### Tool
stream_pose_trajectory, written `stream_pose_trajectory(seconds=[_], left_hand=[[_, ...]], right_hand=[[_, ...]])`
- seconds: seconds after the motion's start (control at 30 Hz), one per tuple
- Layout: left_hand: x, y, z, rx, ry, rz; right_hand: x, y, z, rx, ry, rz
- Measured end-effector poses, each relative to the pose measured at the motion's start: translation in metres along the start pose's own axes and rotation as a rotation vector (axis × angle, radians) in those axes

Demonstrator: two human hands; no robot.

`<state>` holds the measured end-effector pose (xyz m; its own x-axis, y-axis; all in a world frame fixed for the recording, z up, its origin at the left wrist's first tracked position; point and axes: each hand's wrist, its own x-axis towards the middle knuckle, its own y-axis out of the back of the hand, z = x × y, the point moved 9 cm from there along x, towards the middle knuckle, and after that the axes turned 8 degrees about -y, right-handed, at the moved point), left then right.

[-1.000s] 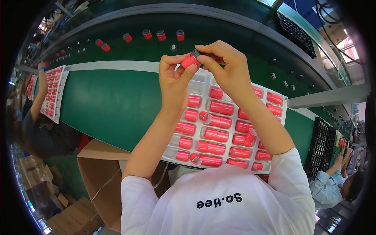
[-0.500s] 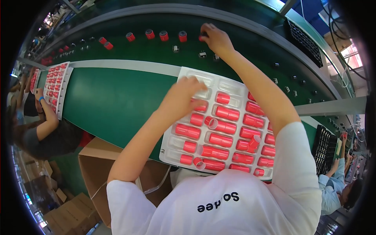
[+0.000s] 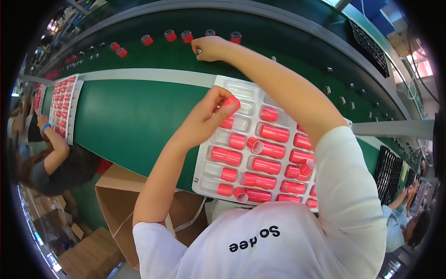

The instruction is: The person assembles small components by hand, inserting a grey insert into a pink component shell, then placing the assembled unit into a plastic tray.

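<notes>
Head view — our left grip (image 3: 207, 115) pinches a red piece (image 3: 234, 103) near the tray's (image 3: 203, 162) far-left corner; our right grip (image 3: 213, 48) curls at a silvery part (image 3: 199, 51) — held or not, we can't tell.

A white T-shirt (image 3: 260, 260) clothes the worker (image 3: 223, 251) I follow remotely, its short sleeves (image 3: 346, 174) loose and lightly wrinkled. Across its front runs one short line of rounded black lettering (image 3: 269, 231), upside down from my view, its middle partly lost in a crease (image 3: 252, 241). Forearms (image 3: 160, 183), left hand (image 3: 209, 113) and right hand (image 3: 213, 48) are bare.
</notes>
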<state>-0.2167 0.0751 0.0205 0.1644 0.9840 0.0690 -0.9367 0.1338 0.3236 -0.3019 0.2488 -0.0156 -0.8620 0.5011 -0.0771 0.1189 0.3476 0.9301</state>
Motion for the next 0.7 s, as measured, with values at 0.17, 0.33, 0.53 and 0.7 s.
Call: stream_pose_trajectory(seconds=[0.17, 0.33, 0.53, 0.7], left_hand=[[-0.021, 0.016, -0.010, -0.802, -0.001, 0.242], [0.006, 0.007, 0.010, -1.021, -0.157, 0.364], [0.006, 0.002, 0.025, -1.080, -0.240, 0.520], [0.002, -0.004, 0.032, -1.050, -0.243, 0.635]], right_hand=[[-0.088, 0.056, 0.000, 1.196, -0.055, -0.043], [-0.166, 0.102, -0.032, 1.264, 0.179, 0.164], [-0.203, 0.104, -0.032, 1.160, 0.137, 0.283], [-0.219, 0.111, -0.044, 0.839, 0.207, 0.390]])
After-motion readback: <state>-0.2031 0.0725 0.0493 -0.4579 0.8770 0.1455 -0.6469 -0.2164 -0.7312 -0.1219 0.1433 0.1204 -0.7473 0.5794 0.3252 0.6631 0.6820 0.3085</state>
